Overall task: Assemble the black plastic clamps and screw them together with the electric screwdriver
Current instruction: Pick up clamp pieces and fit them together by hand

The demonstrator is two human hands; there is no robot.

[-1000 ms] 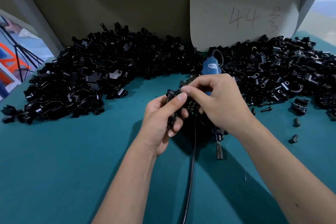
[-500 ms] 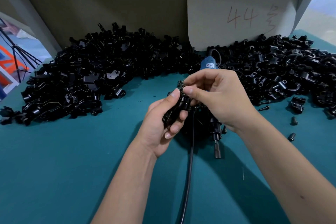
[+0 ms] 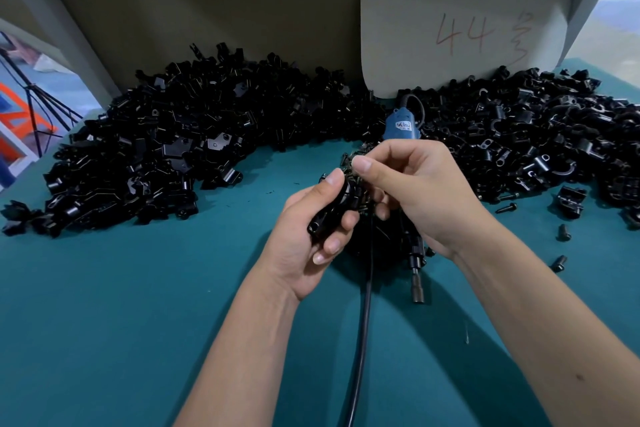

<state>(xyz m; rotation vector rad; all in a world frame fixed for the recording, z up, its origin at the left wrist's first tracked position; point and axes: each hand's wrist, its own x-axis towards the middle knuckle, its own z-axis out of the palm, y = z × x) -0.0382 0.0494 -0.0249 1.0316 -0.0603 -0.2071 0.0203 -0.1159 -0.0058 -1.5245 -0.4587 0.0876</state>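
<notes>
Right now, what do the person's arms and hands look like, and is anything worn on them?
Both arms are bare up to the frame edge: no sleeves show. The left hand and right hand have no gloves, rings or watch. Fingernails are short and unpainted.

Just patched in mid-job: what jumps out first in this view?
Two big heaps of black clamp parts, the left heap and the right heap, flank the green table. In the middle, the left hand grips a clamp while the right hand pinches at its top. The screwdriver lies behind them.
</notes>
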